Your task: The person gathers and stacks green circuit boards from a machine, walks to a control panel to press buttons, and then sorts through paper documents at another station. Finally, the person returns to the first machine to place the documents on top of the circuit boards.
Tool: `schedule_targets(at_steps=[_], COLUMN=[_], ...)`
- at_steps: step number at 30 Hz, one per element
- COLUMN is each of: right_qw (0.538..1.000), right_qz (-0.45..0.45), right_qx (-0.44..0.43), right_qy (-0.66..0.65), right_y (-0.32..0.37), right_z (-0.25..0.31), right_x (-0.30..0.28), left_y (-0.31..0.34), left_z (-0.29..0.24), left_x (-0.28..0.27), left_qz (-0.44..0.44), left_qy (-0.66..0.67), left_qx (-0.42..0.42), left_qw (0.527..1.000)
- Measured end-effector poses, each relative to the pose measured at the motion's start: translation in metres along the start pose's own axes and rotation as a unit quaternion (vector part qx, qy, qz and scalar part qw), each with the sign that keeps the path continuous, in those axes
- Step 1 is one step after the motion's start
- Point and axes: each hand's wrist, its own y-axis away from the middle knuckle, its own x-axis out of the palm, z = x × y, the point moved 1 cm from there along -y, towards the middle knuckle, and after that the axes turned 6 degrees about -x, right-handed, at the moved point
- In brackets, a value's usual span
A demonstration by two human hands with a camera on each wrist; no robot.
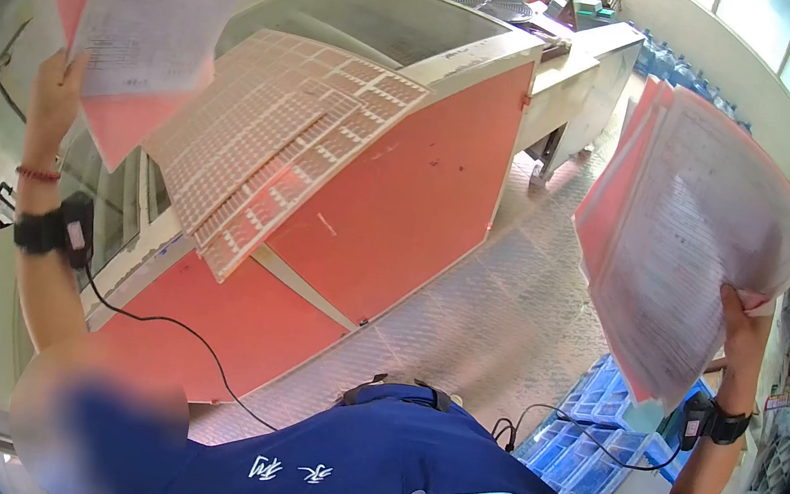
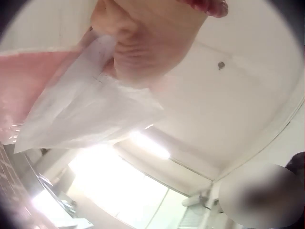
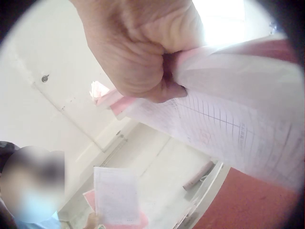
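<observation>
Raised at the left of the head view, my left hand (image 1: pixel 58 94) pinches a white printed sheet (image 1: pixel 162 2) together with a pink sheet (image 1: pixel 120 122) behind it. In the left wrist view the white paper (image 2: pixel 90 109) hangs from the fingers, beside the pink one (image 2: pixel 28 86). At the right, my right hand (image 1: pixel 745 332) grips a thick bundle of printed papers (image 1: pixel 672 215) by its lower right edge, with pink sheets (image 1: pixel 617 177) among them. The right wrist view shows the thumb (image 3: pixel 169 91) pressing on the lined top page (image 3: pixel 224 124).
Ahead stands a large cabinet (image 1: pixel 403 188) with red panels and a glass top. A slotted, pinkish board (image 1: pixel 280 130) leans on it. Blue plastic bins (image 1: pixel 586 466) sit low at the right, and several water bottles (image 1: pixel 682 70) line the far wall. Black cables (image 1: pixel 172 322) run from both wrists.
</observation>
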Motion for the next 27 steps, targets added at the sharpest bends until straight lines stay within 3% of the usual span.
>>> schedule_targets(at_steps=[2, 7, 9, 11, 13, 15, 17, 20, 22, 25, 27], right_qw=[1.000, 1.000, 0.999, 0.997, 0.999, 1.000, 0.999, 0.999, 0.998, 0.994, 0.992], right_qz=[-0.001, 0.005, -0.027, -0.058, 0.002, 0.010, 0.019, 0.003, 0.006, -0.040, -0.051], right_qx=[0.000, -0.008, -0.027, -0.041, 0.006, 0.012, 0.023, 0.034, 0.043, 0.054, 0.060], right_qy=[-0.030, 0.001, 0.013, 0.024, -0.035, 0.000, 0.035, 0.033, 0.040, 0.084, 0.100], right_y=[-0.003, -0.014, -0.018, -0.021, -0.029, -0.040, -0.049, -0.069, -0.087, -0.119, -0.138], right_z=[-0.012, -0.042, -0.070, -0.088, -0.102, -0.111, -0.127, -0.160, -0.167, -0.190, -0.224], right_x=[-0.004, -0.027, -0.033, -0.041, -0.049, -0.057, -0.065, -0.074, -0.076, -0.075, -0.080], left_y=[0.016, 0.090, 0.126, 0.154, 0.178, 0.186, 0.194, 0.204, 0.194, 0.182, 0.189], left_z=[-0.045, -0.122, -0.169, -0.226, -0.249, -0.290, -0.311, -0.342, -0.386, -0.464, -0.515], left_x=[-0.001, 0.017, 0.039, 0.074, 0.123, 0.180, 0.251, 0.370, 0.421, 0.504, 0.586], left_qz=[-0.055, -0.007, 0.067, 0.120, 0.209, 0.206, 0.247, 0.330, 0.341, 0.425, 0.445], left_qy=[0.227, 0.120, 0.133, 0.309, 0.319, 0.429, 0.456, 0.523, 0.565, 0.616, 0.636], left_qx=[-0.029, -0.094, -0.155, -0.160, -0.138, -0.126, -0.136, -0.172, -0.172, -0.233, -0.219], left_qw=[0.972, 0.988, 0.977, 0.930, 0.914, 0.871, 0.844, 0.767, 0.731, 0.621, 0.591])
